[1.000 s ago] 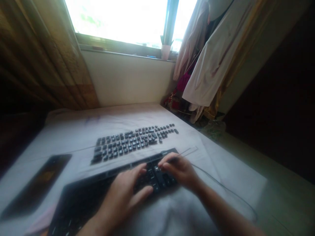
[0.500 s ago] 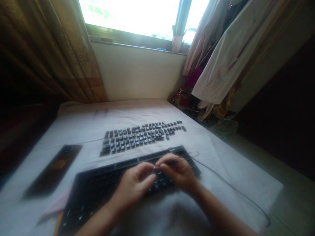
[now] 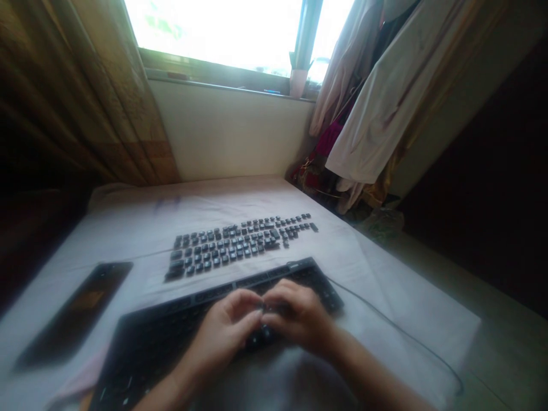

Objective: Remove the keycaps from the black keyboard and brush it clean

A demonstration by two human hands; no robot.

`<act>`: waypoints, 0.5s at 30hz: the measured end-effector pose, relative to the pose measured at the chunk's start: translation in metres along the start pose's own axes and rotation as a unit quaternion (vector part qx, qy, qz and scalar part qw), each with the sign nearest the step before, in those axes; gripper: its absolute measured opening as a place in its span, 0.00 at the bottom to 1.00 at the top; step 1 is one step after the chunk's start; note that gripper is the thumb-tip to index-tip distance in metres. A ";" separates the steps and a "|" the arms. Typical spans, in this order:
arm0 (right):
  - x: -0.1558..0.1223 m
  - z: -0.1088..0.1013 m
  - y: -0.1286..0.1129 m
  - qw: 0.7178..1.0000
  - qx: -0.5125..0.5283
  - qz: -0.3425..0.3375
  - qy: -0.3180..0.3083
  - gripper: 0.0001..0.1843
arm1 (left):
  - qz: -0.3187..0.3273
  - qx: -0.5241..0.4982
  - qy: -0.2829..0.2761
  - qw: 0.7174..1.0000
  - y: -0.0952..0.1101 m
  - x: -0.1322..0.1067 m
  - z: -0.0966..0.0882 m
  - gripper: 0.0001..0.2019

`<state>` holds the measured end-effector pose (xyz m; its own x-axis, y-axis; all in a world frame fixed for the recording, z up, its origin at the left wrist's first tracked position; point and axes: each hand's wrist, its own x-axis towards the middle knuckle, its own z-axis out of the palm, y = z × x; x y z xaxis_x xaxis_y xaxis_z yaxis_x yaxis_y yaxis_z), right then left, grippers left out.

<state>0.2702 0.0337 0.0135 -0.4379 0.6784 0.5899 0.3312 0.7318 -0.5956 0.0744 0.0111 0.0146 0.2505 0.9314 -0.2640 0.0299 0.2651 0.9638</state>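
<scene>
"Where is your keyboard point(image 3: 171, 328), and what changed?"

"Beneath your left grip point(image 3: 226, 321) and right grip point(image 3: 303, 314). A second ago their fingertips point(image 3: 256, 297) stood apart; now they meet, so both attend one spot."

"Grips?"

"Left: narrow pinch, contents indiscernible. Right: closed on a dark item point(image 3: 280, 309). From the keyboard, loose keycaps point(image 3: 230, 250) lie at twelve o'clock, phone point(image 3: 81, 311) at nine."

keyboard point(image 3: 158, 328) partly hidden behind fingers point(image 3: 279, 295)
</scene>
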 end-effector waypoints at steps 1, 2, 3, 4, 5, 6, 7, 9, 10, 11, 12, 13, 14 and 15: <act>0.000 0.000 0.001 1.000 0.000 -0.001 -0.008 0.07 | -0.003 0.003 -0.001 1.000 -0.001 0.000 -0.001 0.28; 0.000 0.000 0.002 1.000 -0.002 -0.003 -0.013 0.07 | -0.007 0.006 0.000 1.000 -0.003 0.001 -0.001 0.29; 0.001 0.000 0.003 1.000 -0.006 -0.003 -0.021 0.06 | -0.009 0.008 0.000 1.000 -0.004 0.001 -0.002 0.30; 0.001 0.000 0.003 1.000 -0.013 -0.002 -0.029 0.06 | -0.012 0.008 0.000 1.000 -0.006 0.002 -0.002 0.31; 0.001 -0.001 0.002 0.999 -0.021 -0.004 -0.035 0.05 | -0.015 0.006 0.001 1.000 -0.007 0.003 -0.002 0.31; 0.002 -0.001 0.001 0.999 -0.031 -0.005 -0.043 0.05 | -0.018 0.005 0.001 1.000 -0.009 0.003 -0.003 0.31; 0.002 -0.001 0.000 0.998 -0.043 -0.005 -0.050 0.05 | -0.021 0.006 0.001 1.000 -0.010 0.003 -0.003 0.31; 0.003 -0.003 0.000 0.996 -0.062 -0.003 -0.067 0.05 | -0.024 0.011 -0.007 1.000 -0.011 0.004 -0.003 0.31; 0.005 -0.005 0.001 0.995 -0.066 -0.003 -0.079 0.06 | -0.023 0.016 -0.014 1.000 -0.012 0.003 -0.003 0.31; 0.007 -0.009 0.004 0.993 -0.071 0.004 -0.091 0.06 | -0.019 0.021 -0.020 0.999 -0.012 0.003 -0.003 0.31; 0.010 -0.015 0.008 0.992 -0.075 0.016 -0.103 0.07 | -0.015 0.026 -0.023 0.999 -0.013 0.003 -0.003 0.31; 0.014 -0.022 0.015 0.990 -0.082 0.031 -0.109 0.08 | -0.009 0.033 -0.020 0.999 -0.014 0.002 -0.004 0.31; 0.020 -0.030 0.025 0.986 -0.103 0.073 -0.105 0.08 | 0.002 0.045 -0.011 0.999 -0.016 0.002 -0.004 0.32; 0.026 -0.040 0.037 0.983 -0.120 0.099 -0.095 0.08 | 0.017 0.062 0.001 0.998 -0.019 0.002 -0.005 0.32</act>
<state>0.3044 0.0805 0.0286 -0.4851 0.8015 0.3498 0.6031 0.5963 -0.5298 0.0690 0.0096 -0.0041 0.2515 0.9399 -0.2307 0.1402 0.2005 0.9696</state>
